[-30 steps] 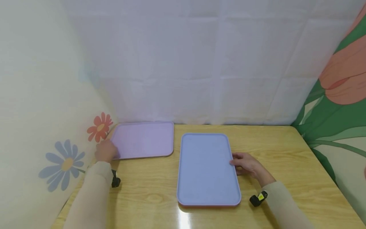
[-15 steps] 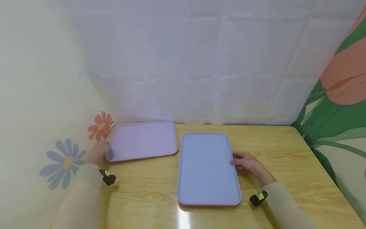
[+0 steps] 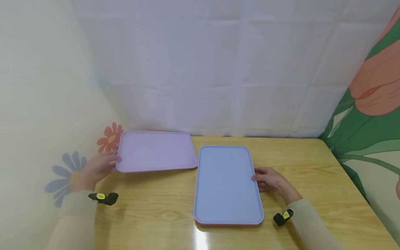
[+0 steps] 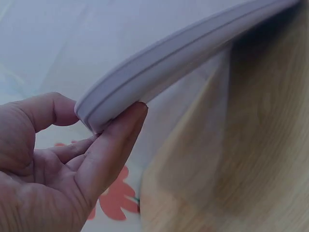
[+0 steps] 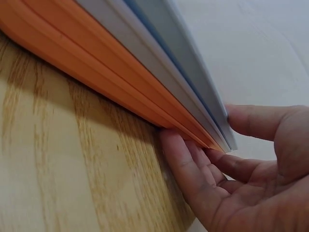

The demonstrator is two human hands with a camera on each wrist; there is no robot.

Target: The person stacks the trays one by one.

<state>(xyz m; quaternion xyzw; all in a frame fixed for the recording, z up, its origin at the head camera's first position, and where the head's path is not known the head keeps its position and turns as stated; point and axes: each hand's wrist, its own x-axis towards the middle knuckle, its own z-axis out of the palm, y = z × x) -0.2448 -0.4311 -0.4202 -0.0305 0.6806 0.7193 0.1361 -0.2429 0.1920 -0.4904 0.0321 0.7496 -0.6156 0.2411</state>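
My left hand point(image 3: 98, 166) pinches the left edge of a lilac tray point(image 3: 156, 151), raised off the table at that end. In the left wrist view the thumb lies on the rim of the tray point(image 4: 145, 72) and the fingers are beneath it. The tray's right end comes up to the left side of a light blue tray point(image 3: 226, 184), and whether they touch I cannot tell. My right hand point(image 3: 270, 180) grips the blue tray's right side. The right wrist view shows orange tray edges point(image 5: 96, 63) stacked under the blue tray point(image 5: 178, 48), with the thumb on top and fingers below.
Both trays are over a wooden table point(image 3: 162, 215). A white cloth point(image 3: 187, 69) hangs behind it. On the left stands a pale wall with painted flowers point(image 3: 110, 138), close to my left hand. A large floral print point(image 3: 372, 121) borders the right side.
My left hand has moved left and now holds the lilac tray's side edge. That tray's left end has risen and its right end has shifted right. The right hand and blue tray have stayed still.
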